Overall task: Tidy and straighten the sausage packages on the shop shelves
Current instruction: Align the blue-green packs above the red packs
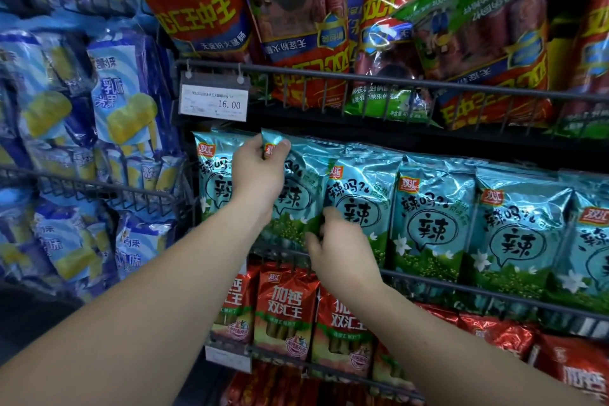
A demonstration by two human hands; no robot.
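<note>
Your left hand (260, 171) has a narrow grip, thumb and fingers pinching the top corner of the teal package (296, 201) at about its 11 o'clock. Your right hand (339, 250) curls its fingers round the same package's lower edge at about 5 o'clock. That package stands second from the left end in the middle row, behind the wire rail (461, 287). It overlaps the left neighbour (214, 181) at 9 o'clock and presses against the next pack (362, 194) at 3 o'clock. It seems to lean a little out of line with the row, so the step in hand is likely squaring it up. Steer from the top corner and let the lower hand seat the bottom edge behind the rail, so the face ends up flat and level with the others. Go gently: the foil is slick and crinkles easily, and a hard tug could drag the neighbours askew or tip one over the rail onto the red packs (283, 310) at 6 o'clock.
</note>
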